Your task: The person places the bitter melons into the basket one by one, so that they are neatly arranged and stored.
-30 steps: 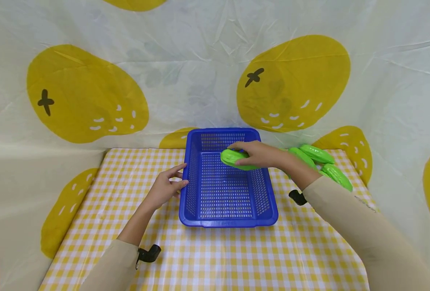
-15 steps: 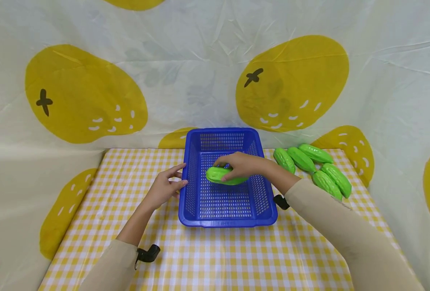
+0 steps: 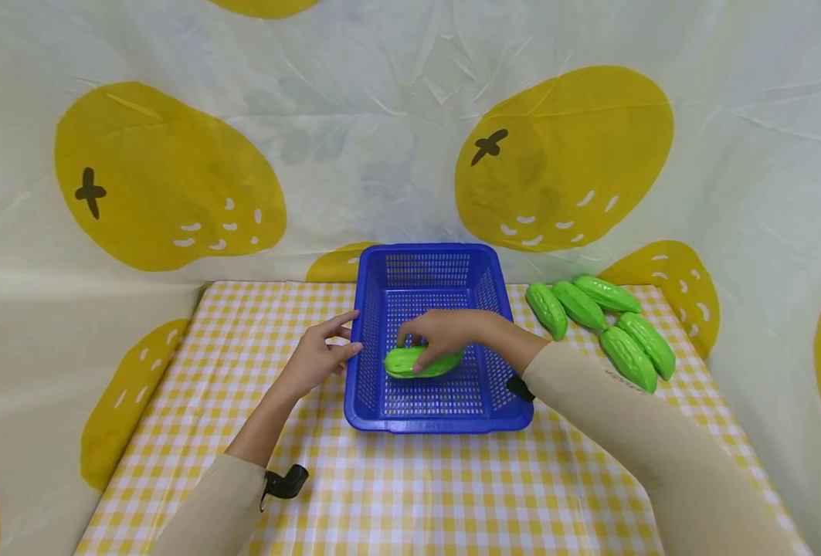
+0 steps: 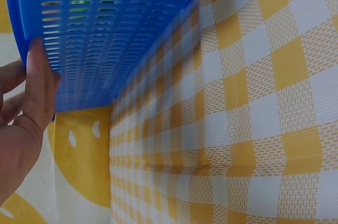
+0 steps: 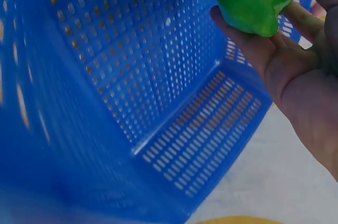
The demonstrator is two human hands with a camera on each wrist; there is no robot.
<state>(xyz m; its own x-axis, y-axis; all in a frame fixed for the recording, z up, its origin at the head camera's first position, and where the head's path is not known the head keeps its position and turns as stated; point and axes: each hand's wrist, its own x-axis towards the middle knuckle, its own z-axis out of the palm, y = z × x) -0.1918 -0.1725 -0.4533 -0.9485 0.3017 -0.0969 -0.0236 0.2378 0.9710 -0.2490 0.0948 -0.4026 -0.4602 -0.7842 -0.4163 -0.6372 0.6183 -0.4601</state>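
With the right grip (image 3: 441,332) closed to the width of a green gourd (image 3: 402,363), holding it crosswise inside the blue basket (image 3: 441,425) in the head view, thumb on the near side, fingers on the far. Probably at the placing step; next, calls for setting down and loosening. Off to the right, on the counter (image 3: 243,324), five more gourds (image 3: 615,346). In the left-wrist view, touching the basket's outer wall with the left grip (image 4: 26,110), fairly straight-fingered, not clasping. In the right-wrist view, cradling the gourd's end; cannot tell whether touching the basket.
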